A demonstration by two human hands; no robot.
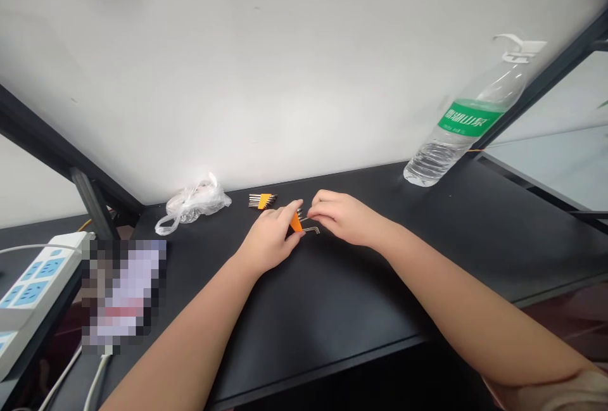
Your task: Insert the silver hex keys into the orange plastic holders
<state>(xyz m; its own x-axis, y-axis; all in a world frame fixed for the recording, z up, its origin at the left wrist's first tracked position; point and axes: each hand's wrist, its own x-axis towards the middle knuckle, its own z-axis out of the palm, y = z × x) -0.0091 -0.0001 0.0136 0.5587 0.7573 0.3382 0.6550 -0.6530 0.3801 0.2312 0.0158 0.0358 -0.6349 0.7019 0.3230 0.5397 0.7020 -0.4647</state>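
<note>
My left hand [270, 239] is closed round an orange holder [296, 221], gripping it between thumb and fingers. Metal hex keys [312, 230] stick out of the holder's right side, one with a bent end. Just to the right, my right hand [344, 216] has its thumb and fingers pinched together at the end of a thin metal key; the fingers hide part of it. Behind my left hand, a second orange holder [265, 201] with several metal keys lies on the black table [304, 309].
A crumpled clear plastic bag [194, 203] lies at the back left. A large water bottle [456, 126] with a green label stands at the back right. On the left are a white power strip [40, 278], cables and a pixelated object [128, 294]. A pale wall rises behind.
</note>
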